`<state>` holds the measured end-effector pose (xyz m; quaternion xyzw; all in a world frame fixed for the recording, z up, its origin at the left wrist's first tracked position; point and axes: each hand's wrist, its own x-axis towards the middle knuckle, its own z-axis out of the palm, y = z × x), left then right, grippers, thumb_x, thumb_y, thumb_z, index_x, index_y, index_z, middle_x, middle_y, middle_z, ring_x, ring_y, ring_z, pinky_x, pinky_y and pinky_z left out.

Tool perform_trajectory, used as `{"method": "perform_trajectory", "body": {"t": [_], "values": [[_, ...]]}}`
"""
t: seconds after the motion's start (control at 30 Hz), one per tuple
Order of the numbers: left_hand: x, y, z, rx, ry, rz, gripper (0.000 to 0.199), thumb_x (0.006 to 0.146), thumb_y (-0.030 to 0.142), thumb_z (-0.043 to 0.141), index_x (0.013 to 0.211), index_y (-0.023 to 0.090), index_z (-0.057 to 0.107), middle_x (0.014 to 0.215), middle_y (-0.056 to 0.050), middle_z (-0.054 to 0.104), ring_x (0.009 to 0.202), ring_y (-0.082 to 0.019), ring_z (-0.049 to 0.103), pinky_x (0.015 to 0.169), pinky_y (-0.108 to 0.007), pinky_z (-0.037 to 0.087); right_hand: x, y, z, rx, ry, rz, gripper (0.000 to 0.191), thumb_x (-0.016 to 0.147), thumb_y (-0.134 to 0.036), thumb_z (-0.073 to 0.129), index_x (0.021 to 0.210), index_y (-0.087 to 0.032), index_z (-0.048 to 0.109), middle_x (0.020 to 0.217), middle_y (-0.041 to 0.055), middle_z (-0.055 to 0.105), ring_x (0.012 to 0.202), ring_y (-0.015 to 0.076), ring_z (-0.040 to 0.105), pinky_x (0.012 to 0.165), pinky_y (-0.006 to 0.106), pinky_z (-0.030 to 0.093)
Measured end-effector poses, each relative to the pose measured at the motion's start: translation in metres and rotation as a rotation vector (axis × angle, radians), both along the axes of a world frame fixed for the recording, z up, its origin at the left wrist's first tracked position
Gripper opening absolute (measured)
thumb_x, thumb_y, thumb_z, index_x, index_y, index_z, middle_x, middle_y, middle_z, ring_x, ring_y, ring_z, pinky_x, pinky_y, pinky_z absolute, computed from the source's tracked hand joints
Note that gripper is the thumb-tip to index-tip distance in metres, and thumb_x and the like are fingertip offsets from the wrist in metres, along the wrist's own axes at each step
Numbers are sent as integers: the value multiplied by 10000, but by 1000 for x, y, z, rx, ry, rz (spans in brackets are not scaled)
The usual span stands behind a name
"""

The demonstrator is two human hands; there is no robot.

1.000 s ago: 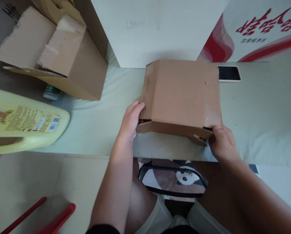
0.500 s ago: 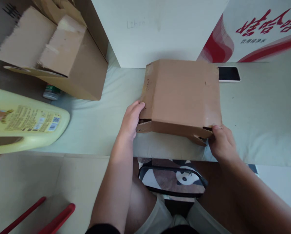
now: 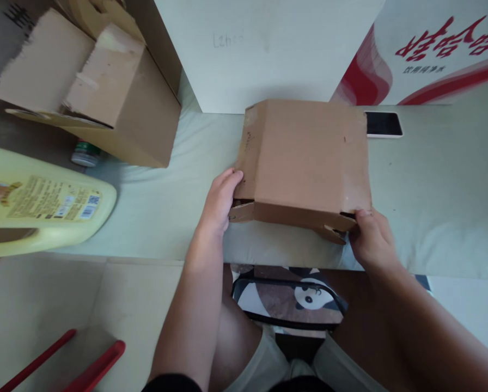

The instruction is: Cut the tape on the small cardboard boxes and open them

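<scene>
A brown cardboard box (image 3: 303, 155), partly flattened with its flaps folded, lies in front of me on the pale green cloth. My left hand (image 3: 221, 196) grips its left edge, thumb on top and the other fingers underneath, mostly hidden. At the near right corner my right hand (image 3: 372, 237) pinches the cardboard, with the thumb over the edge. Along the near side a narrow brown flap hangs down, and a small loose tab sticks out close to my right hand.
Behind the cardboard stands a white box (image 3: 264, 60), with a red-and-white carton (image 3: 435, 60) to its right. A phone (image 3: 384, 124) lies by the cardboard's right edge. To the left are an opened cardboard box (image 3: 146, 114), a yellow jug (image 3: 76, 212) and a small can (image 3: 85, 153).
</scene>
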<state>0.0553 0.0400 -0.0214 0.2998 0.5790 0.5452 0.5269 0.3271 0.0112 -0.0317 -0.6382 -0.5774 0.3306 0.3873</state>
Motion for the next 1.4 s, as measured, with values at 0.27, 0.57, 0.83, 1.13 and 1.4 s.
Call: {"method": "perform_trajectory", "body": {"t": [0.27,0.57,0.83,1.13,1.4], "values": [[0,0,0,-1,6,8,244,736,375,696,682,221,515,696,18,515,681,-152,481,642,-276,352,1,0,1,9,9,-17,383,813,-526,497,560,-242,453,515,-14,401,500,131,362,482,287,327],[0,0,-1,20,-28,9,248,771,334,697,676,211,503,690,24,503,674,-136,469,628,-263,329,1,-1,-1,1,38,-14,379,826,-534,508,599,-230,505,564,8,487,535,148,439,502,300,395],[0,0,0,-6,4,0,299,738,395,711,691,218,474,697,26,485,679,-145,465,655,-276,330,1,-2,-1,-3,30,-19,375,820,-518,511,572,-239,479,533,0,458,524,144,422,499,296,387],[1,-1,1,-14,7,26,250,732,379,705,687,221,517,704,16,536,699,-157,508,648,-273,368,4,-3,-5,-8,53,-12,377,825,-517,523,582,-234,475,547,-2,461,528,149,450,505,304,419],[0,0,-1,3,-14,26,254,765,350,714,682,212,518,680,29,522,665,-134,496,631,-259,378,2,-2,-1,-20,57,-17,363,809,-527,519,596,-234,504,546,0,471,518,142,420,493,293,365]]}}
